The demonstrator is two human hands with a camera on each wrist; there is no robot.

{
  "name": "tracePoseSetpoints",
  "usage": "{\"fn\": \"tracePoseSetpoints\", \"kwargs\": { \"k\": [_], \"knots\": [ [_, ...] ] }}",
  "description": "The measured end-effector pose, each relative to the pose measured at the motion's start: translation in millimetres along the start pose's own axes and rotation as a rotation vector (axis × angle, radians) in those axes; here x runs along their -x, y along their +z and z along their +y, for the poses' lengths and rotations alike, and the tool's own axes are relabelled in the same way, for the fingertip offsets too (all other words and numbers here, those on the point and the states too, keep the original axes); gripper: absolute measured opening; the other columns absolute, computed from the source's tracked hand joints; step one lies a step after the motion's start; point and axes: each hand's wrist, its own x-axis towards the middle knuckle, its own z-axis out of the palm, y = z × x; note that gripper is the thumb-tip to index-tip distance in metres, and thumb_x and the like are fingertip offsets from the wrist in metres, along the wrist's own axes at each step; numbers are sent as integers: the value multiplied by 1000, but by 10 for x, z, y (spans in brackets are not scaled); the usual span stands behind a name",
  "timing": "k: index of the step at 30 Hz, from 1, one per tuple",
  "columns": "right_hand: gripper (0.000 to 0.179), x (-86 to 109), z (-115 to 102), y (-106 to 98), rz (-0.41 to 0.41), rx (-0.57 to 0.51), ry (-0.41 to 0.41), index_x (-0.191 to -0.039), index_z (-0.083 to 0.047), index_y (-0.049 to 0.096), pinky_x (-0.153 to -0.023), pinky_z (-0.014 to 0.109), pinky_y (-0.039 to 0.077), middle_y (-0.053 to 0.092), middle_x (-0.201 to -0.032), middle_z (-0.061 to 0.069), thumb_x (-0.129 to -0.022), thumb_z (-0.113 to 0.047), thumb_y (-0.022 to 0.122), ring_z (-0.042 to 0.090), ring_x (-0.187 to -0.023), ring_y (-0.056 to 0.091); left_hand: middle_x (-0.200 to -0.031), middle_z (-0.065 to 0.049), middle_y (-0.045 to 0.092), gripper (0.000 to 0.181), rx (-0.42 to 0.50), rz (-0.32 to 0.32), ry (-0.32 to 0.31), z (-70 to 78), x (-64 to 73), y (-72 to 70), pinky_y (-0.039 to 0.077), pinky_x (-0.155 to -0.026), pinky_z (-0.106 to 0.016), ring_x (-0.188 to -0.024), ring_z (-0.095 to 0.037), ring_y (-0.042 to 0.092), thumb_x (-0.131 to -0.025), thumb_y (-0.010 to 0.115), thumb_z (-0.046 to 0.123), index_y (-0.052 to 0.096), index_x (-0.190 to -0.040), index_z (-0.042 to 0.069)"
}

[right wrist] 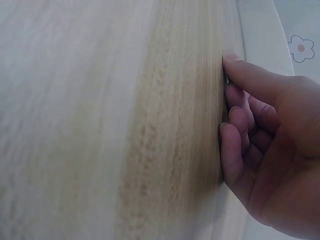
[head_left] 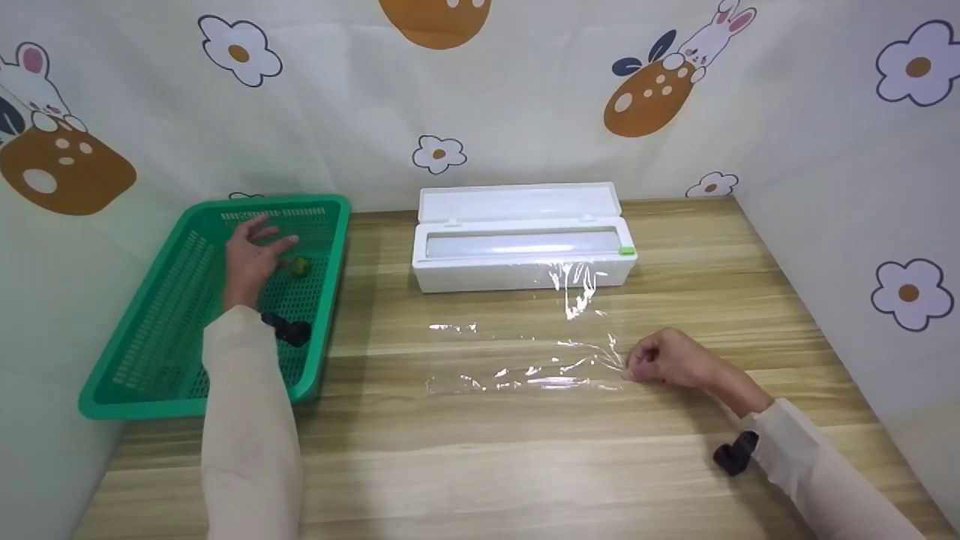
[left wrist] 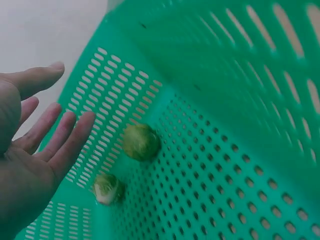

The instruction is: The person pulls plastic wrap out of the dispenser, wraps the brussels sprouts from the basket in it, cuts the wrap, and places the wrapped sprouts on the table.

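I see a person's left hand (head_left: 255, 259) over a green basket (head_left: 339, 255), fingers loosely spread near a small green round item (head_left: 301, 267). The right hand (head_left: 675, 360) pinches the near right corner of clear film (head_left: 555, 382), which stretches across the wooden table (head_left: 480, 465) from a white box (head_left: 487, 279), lid (head_left: 517, 202) raised. Behind, I see pale cloth (head_left: 337, 112) printed with flowers and rabbits.
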Motion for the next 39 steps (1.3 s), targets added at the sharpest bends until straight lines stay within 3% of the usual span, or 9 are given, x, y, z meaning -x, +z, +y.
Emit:
{"fn": "tracePoseSetpoints", "kwargs": {
  "k": [3,8,14,19,27,33,39],
  "knots": [
    [10,1,0,-1,9,-8,14,-86,-8,76,-64,18,46,77,-91,5,-82,-16,80,12,-75,58,-161,-16,33,76,-60,-35,-33,-88,-33,13,52,-105,-37,-132,-27,50,-99,62,27,20,-160,12],
    [12,7,-4,-9,1,-3,-17,-85,-6,75,-63,18,44,75,-88,7,-83,-17,80,9,-73,55,-161,-17,32,74,-113,-92,-86,-202,-64,22,54,-101,-36,-124,-28,57,-100,61,26,20,-160,11],
    [15,11,-31,-21,7,-22,-11,-86,-4,75,-64,17,45,75,-90,10,-82,-17,80,11,-74,55,-163,-20,27,73,-130,-140,-147,-256,-75,23,53,-103,-37,-133,-34,52,-100,60,25,19,-160,10],
    [14,11,-26,-7,7,-23,23,-85,-6,75,-63,18,46,74,-87,6,-82,-17,81,11,-73,56,-160,-24,33,67,-179,-183,-174,-271,-58,31,57,-91,-30,-131,-34,52,-102,55,22,22,-158,5],
    [13,9,-10,-1,18,-18,38,-86,-7,75,-63,19,47,73,-84,3,-81,-18,81,12,-73,56,-152,-26,44,64,-244,-166,-165,-293,-82,55,57,-77,-23,-118,-30,58,-103,53,25,26,-156,1],
    [14,5,-15,-8,31,-32,8,-86,-5,75,-61,17,44,75,-86,7,-82,-16,81,10,-72,55,-151,-27,43,59,-304,-197,-158,-253,-71,71,57,-86,-31,-118,-31,58,-103,53,25,34,-153,-1],
    [12,13,-27,-12,24,0,-28,-84,-6,75,-65,17,46,77,-91,9,-82,-17,81,10,-76,59,-148,-27,48,53,-317,-161,-140,-228,-30,105,52,-101,-47,-124,-38,56,-102,55,24,45,-146,-4]
  ]
}}
